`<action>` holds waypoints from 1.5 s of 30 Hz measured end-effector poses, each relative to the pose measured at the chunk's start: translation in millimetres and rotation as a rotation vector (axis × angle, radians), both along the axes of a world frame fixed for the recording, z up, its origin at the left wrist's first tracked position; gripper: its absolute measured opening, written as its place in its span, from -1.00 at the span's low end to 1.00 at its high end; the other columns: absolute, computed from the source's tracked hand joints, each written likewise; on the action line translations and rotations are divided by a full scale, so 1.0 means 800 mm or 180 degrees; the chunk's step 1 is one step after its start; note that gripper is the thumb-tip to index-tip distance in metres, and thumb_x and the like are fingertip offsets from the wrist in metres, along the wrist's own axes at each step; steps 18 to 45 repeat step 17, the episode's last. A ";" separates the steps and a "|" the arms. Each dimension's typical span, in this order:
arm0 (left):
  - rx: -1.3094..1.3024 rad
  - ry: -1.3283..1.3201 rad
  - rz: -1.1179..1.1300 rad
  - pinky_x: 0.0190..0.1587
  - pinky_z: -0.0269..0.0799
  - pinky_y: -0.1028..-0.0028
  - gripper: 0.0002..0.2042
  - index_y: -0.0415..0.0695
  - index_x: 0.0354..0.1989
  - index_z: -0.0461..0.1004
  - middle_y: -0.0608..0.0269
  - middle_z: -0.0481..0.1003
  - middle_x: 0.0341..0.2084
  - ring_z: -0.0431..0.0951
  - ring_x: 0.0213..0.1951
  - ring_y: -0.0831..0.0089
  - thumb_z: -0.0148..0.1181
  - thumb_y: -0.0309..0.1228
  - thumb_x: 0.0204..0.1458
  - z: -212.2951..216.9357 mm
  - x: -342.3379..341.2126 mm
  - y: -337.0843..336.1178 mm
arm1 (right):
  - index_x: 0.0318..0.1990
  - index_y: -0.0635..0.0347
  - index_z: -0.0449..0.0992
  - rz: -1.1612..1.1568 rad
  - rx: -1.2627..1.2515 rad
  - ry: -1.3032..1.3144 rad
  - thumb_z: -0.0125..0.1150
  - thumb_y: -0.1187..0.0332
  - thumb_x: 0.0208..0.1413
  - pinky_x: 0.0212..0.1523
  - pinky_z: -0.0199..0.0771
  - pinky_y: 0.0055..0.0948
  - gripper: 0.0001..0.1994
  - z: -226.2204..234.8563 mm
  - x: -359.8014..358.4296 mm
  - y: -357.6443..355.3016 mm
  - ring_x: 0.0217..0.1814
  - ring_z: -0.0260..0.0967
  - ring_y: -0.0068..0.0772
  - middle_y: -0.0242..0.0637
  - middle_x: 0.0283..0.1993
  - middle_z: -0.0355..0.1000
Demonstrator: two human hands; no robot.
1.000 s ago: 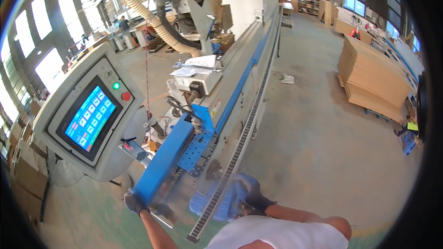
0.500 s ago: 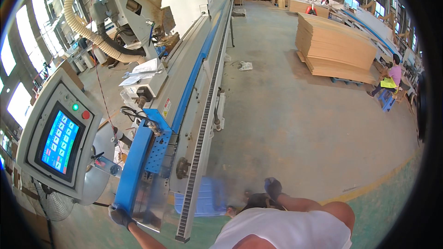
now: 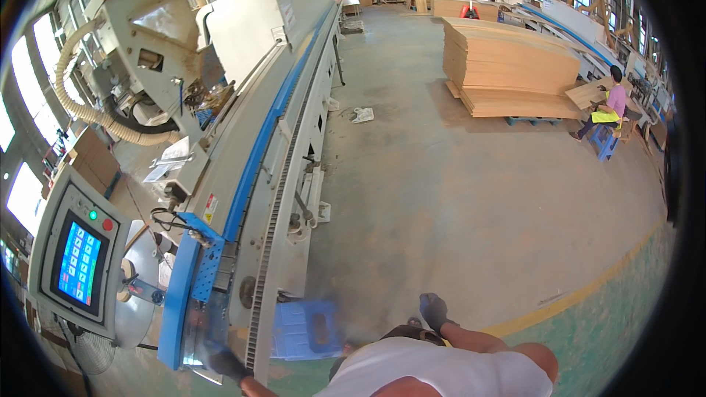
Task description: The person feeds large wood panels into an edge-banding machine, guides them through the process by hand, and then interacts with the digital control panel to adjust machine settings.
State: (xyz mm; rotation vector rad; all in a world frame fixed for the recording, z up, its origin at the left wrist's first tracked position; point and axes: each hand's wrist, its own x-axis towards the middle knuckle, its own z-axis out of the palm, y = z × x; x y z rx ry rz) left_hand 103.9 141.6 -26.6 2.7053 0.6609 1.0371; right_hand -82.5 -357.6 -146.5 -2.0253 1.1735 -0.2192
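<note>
My left hand (image 3: 226, 362), in a dark glove and smeared by motion, is at the near end of a long edge-banding-type machine (image 3: 283, 169). It lies over or beside a shiny metal plate (image 3: 197, 334), just right of the blue guard bar (image 3: 175, 309); whether it touches either is unclear. Its fingers cannot be made out. My right hand (image 3: 434, 310), also in a dark glove, hangs in front of my body, away from the machine. Those fingers look curled in, with nothing visible in them.
A control panel with a lit touchscreen (image 3: 79, 261) stands at the left. Below the machine's near end is a blue plastic stool (image 3: 305, 329). Stacked wooden boards (image 3: 507, 66) rest on a pallet across the floor. A seated person (image 3: 610, 106) is at the far right.
My left hand has left the blue bar's near end and moved right, toward the metal plate. The view has turned rightward. The right hand stays hanging in front of me.
</note>
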 end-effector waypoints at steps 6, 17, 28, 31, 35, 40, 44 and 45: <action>-0.2571 0.1205 -0.2344 -0.22 0.35 0.39 -0.79 -0.28 -0.32 0.49 0.00 0.51 -0.42 0.50 -0.34 0.28 0.03 -0.38 0.01 -0.003 -0.057 -0.322 | -0.28 0.09 0.52 0.0166 -0.0084 -0.0107 -0.04 0.13 0.02 -0.20 0.39 -0.20 -0.70 -0.023 -0.029 -0.068 -0.25 0.41 0.00 0.00 -0.36 0.45; -0.1711 0.2982 -0.4387 -0.25 0.37 0.45 -0.69 -0.20 -0.24 0.49 -0.12 0.49 -0.38 0.55 -0.29 0.32 0.09 -0.22 -0.04 -0.050 -0.070 -0.524 | -0.28 0.13 0.53 -0.0399 0.0182 -0.0410 -0.04 0.18 0.02 -0.11 0.37 -0.26 -0.72 -0.044 -0.062 -0.163 -0.16 0.40 -0.06 -0.03 -0.25 0.44; -0.1711 0.2982 -0.4387 -0.25 0.37 0.45 -0.69 -0.20 -0.24 0.49 -0.12 0.49 -0.38 0.55 -0.29 0.32 0.09 -0.22 -0.04 -0.050 -0.070 -0.524 | -0.28 0.13 0.53 -0.0399 0.0182 -0.0410 -0.04 0.18 0.02 -0.11 0.37 -0.26 -0.72 -0.044 -0.062 -0.163 -0.16 0.40 -0.06 -0.03 -0.25 0.44; -0.1711 0.2982 -0.4387 -0.25 0.37 0.45 -0.69 -0.20 -0.24 0.49 -0.12 0.49 -0.38 0.55 -0.29 0.32 0.09 -0.22 -0.04 -0.050 -0.070 -0.524 | -0.28 0.13 0.53 -0.0399 0.0182 -0.0410 -0.04 0.18 0.02 -0.11 0.37 -0.26 -0.72 -0.044 -0.062 -0.163 -0.16 0.40 -0.06 -0.03 -0.25 0.44; -0.1711 0.2982 -0.4387 -0.25 0.37 0.45 -0.69 -0.20 -0.24 0.49 -0.12 0.49 -0.38 0.55 -0.29 0.32 0.09 -0.22 -0.04 -0.050 -0.070 -0.524 | -0.28 0.13 0.53 -0.0399 0.0182 -0.0410 -0.04 0.18 0.02 -0.11 0.37 -0.26 -0.72 -0.044 -0.062 -0.163 -0.16 0.40 -0.06 -0.03 -0.25 0.44; -0.1711 0.2982 -0.4387 -0.25 0.37 0.45 -0.69 -0.20 -0.24 0.49 -0.12 0.49 -0.38 0.55 -0.29 0.32 0.09 -0.22 -0.04 -0.050 -0.070 -0.524 | -0.28 0.13 0.53 -0.0399 0.0182 -0.0410 -0.04 0.18 0.02 -0.11 0.37 -0.26 -0.72 -0.044 -0.062 -0.163 -0.16 0.40 -0.06 -0.03 -0.25 0.44; -0.1711 0.2982 -0.4387 -0.25 0.37 0.45 -0.69 -0.20 -0.24 0.49 -0.12 0.49 -0.38 0.55 -0.29 0.32 0.09 -0.22 -0.04 -0.050 -0.070 -0.524 | -0.28 0.13 0.53 -0.0399 0.0182 -0.0410 -0.04 0.18 0.02 -0.11 0.37 -0.26 -0.72 -0.044 -0.062 -0.163 -0.16 0.40 -0.06 -0.03 -0.25 0.44; -0.1711 0.2982 -0.4387 -0.25 0.37 0.45 -0.69 -0.20 -0.24 0.49 -0.12 0.49 -0.38 0.55 -0.29 0.32 0.09 -0.22 -0.04 -0.050 -0.070 -0.524 | -0.28 0.13 0.53 -0.0399 0.0182 -0.0410 -0.04 0.18 0.02 -0.11 0.37 -0.26 -0.72 -0.044 -0.062 -0.163 -0.16 0.40 -0.06 -0.03 -0.25 0.44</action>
